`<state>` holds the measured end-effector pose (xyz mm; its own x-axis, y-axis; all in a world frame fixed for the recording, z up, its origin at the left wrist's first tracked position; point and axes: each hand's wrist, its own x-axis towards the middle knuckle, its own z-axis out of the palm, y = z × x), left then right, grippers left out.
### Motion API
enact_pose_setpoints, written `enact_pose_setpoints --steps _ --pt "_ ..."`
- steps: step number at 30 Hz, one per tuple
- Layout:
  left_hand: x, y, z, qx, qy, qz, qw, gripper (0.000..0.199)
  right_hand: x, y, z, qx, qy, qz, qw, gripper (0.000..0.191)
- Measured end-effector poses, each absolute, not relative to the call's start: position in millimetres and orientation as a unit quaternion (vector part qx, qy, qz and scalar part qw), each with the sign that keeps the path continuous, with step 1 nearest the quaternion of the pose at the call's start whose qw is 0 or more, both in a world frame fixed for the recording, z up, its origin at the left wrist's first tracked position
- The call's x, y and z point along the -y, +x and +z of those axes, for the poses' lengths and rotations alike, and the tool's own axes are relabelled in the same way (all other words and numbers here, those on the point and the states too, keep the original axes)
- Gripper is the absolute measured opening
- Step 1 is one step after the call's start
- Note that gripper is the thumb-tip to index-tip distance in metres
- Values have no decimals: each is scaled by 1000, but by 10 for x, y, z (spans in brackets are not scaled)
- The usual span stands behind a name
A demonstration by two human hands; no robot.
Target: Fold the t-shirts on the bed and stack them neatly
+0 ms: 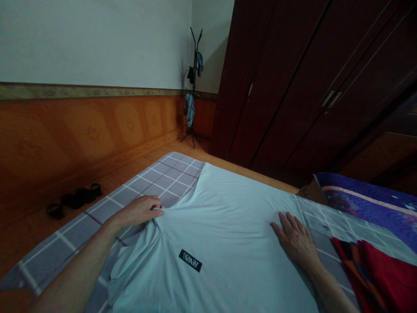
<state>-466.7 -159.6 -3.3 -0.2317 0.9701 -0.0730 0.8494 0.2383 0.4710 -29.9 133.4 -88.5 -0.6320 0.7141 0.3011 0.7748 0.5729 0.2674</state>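
Note:
A pale mint T-shirt (pixel 228 226) lies spread over a bed with a grey checked sheet (pixel 176 174). Its black label with white lettering (pixel 190 260) appears upside down, near the lower middle. At the shirt's left edge my left hand (pixel 141 211) is closed, pinching the fabric, and creases fan out from its fingers. My right hand (pixel 296 239) lies flat on the shirt's right side with its fingers stretched out. The lowest part of the shirt runs out of the picture.
Red and dark folded cloth (pixel 384 274) sits on the bed at the right. Beyond it is a purple patterned bundle (pixel 368 195). A coat stand (pixel 194 87) occupies the corner beside a dark wardrobe (pixel 276 78). Dark shoes (pixel 78 198) are on the floor at the left.

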Motion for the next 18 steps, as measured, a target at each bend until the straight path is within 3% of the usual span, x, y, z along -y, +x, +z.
enact_pose_setpoints --steps 4,7,10,18 --pt "1662 -4685 -5 -790 597 84 113 25 -1323 -306 -885 878 -424 -208 81 57" --pt "1572 -4499 -28 -772 613 128 105 14 -1303 -336 -869 869 -443 -203 81 58" --pt "1374 -4263 -96 -775 593 203 81 18 -1279 -364 -842 869 -450 -194 72 59" --pt "1084 -4140 -286 -863 485 139 24 14 -1241 -396 -782 864 -469 -168 70 59"
